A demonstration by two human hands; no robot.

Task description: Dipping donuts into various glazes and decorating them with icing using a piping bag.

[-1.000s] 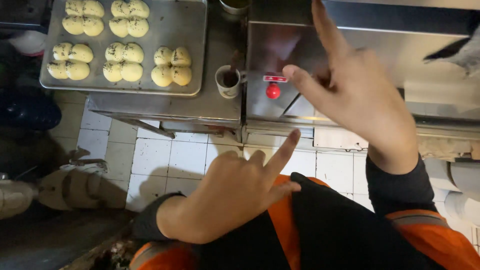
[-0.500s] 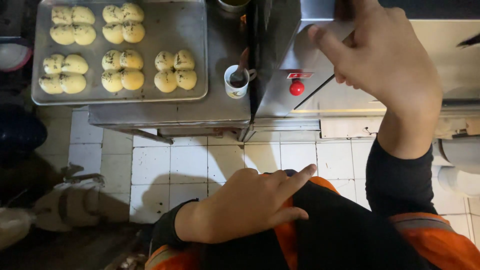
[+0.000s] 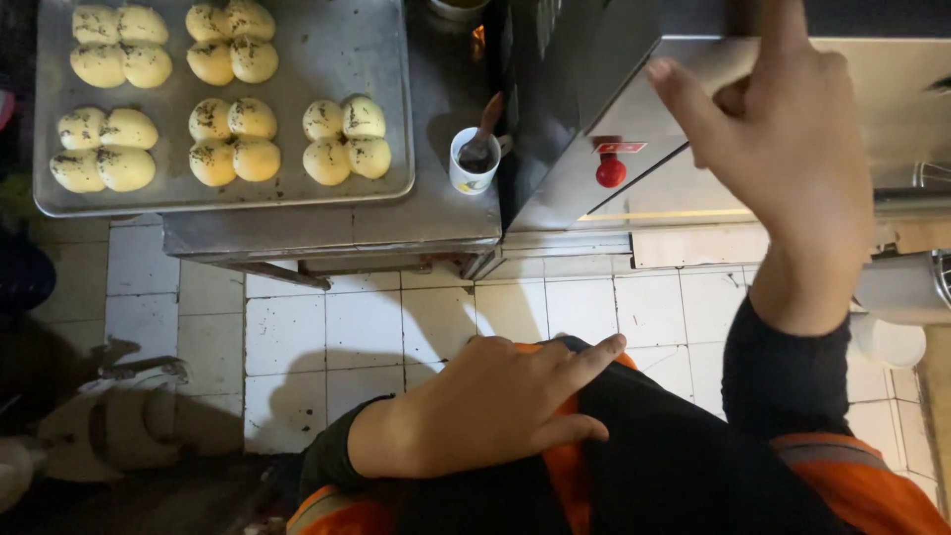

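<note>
Where the head view looks straight down, a steel table (image 3: 436, 223) stands at upper left over a white tiled floor (image 3: 327, 327).

Tray (image 3: 376, 59): one, metal, flat on the table. It carries six clusters of pale dough rolls (image 3: 228, 134) speckled with dark seeds, set in two rows of three; the top row is cut by the frame edge. Each whole cluster counts four rolls.

Cup (image 3: 474, 163): one, white, just right of the tray, with a brush (image 3: 483, 139) standing in it.

Machine (image 3: 594, 109): one, steel, touching the table's right side, with one red knob (image 3: 610, 171) on its sloped front under a small red label.

Right hand (image 3: 783, 149): raised over the machine's top, fingers spread and half curled, forefinger up towards the frame edge. It grips nothing; whether the fingertips touch the steel cannot be told. The hand and its dark sleeve cover part of the machine's front.

Left hand (image 3: 495, 406): low in the frame, lying palm down on the orange and dark clothing (image 3: 634, 456), fingers loosely extended, holding nothing.
</note>
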